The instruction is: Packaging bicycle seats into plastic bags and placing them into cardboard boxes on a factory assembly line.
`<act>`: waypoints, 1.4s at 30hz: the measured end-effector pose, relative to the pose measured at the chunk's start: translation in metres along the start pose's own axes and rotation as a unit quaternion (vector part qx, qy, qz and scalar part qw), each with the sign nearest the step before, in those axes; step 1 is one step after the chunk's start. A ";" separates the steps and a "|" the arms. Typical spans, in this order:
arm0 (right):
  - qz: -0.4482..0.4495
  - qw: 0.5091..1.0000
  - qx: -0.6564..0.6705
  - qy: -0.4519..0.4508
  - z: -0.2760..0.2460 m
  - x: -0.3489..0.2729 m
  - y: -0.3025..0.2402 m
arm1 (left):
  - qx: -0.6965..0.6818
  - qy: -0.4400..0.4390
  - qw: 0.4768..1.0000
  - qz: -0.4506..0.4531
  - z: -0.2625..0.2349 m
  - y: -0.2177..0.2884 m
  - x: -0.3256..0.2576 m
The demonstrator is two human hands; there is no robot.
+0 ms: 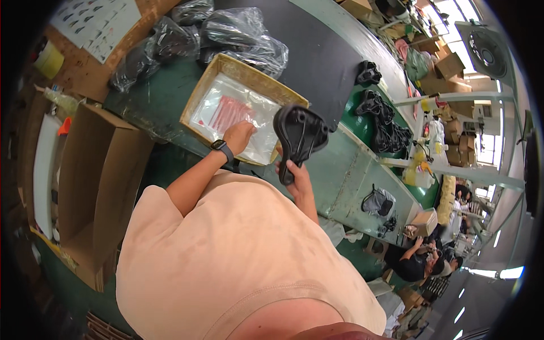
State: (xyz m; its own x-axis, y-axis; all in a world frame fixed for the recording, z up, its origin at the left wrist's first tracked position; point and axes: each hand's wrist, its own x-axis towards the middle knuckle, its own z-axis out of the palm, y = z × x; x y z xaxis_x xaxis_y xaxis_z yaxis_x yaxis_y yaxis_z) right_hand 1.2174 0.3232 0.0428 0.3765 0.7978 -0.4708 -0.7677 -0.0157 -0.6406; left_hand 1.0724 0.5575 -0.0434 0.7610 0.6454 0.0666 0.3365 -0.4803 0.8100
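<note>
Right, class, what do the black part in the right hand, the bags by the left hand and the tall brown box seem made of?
Black part: probably moulded plastic, satin, with ridges and hollows.
Bags: seemingly thin plastic film, glossy and clear, with glare.
Brown box: likely cardboard, matte, thin-walled.

Green bench point(156, 105): yellow box point(262, 76), plastic-wrapped bundles point(235, 27) (dark inside).

An open brown carton point(85, 192) is standing left of the green bench point(345, 164). A printed sheet point(99, 25) is lying near a yellow container point(50, 61). Across the room from me, a dark-topped co-worker point(409, 267) is bending near a pale box point(425, 222); a round fan point(486, 55) is occupying a square frame.
</note>
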 end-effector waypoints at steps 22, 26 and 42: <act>-0.014 0.998 -0.006 -0.056 0.049 -0.011 -0.014 | -0.736 0.071 0.620 -0.262 -0.118 -0.020 -0.047; -0.011 0.972 -0.224 -0.068 0.048 -0.036 -0.036 | -0.511 -0.014 0.821 -0.255 -0.128 0.035 -0.023; -0.049 0.973 -0.214 0.067 0.069 0.002 -0.009 | -0.523 -0.225 0.812 -0.127 -0.119 0.093 -0.072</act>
State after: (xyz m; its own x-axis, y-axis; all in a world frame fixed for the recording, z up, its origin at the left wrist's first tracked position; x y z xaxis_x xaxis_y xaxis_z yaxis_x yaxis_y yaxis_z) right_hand 1.1893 0.3667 0.0889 0.5225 0.7231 -0.4517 -0.4502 -0.2160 -0.8664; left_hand 0.9828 0.5371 0.0970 0.9453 0.2498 -0.2098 0.0383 0.5537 0.8318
